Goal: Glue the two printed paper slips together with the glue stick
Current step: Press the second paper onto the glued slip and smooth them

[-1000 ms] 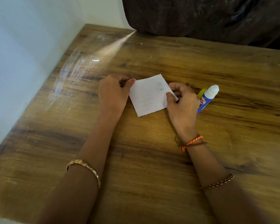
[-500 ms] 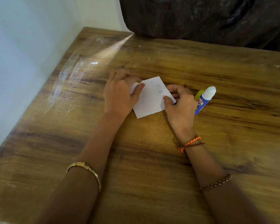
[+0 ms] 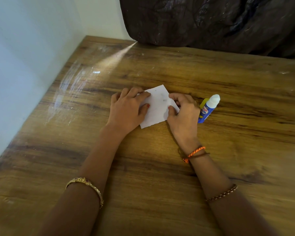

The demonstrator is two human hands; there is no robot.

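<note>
Now, paper: one white sheet of paper (image 3: 157, 106) shows, flat on the wooden worktop (image 3: 228, 86) between the two hands, turned like a diamond with one corner pointing away; faint grey marks near its middle; whether it is two slips lying one on the other I cannot tell
Left hand: the left hand (image 3: 128, 110) lies palm down over the paper's left part; its fingers (image 3: 140, 95) are stretched out and only loosely spread, pressing on the sheet rather than wrapped round anything; thumb with a red nail rests on the paper
Right hand: the right hand (image 3: 183, 111) sits on the paper's right edge; fingers curled in, thumb tip with a red nail on the sheet and forefinger bent over the upper right edge, so they pinch or press that edge; which of the two I cannot tell
Glue stick: a blue glue stick (image 3: 207, 109) with a white cap and a yellow part behind it lies on the worktop just beside the right hand, cap pointing away; no fingers hold it
Wrists: gold bangle (image 3: 85, 184) on the left forearm; orange thread band (image 3: 195, 152) at the right wrist
Behind: dark crinkled cover (image 3: 211, 21) along the far edge; pale wall (image 3: 24, 48) at the left
</note>
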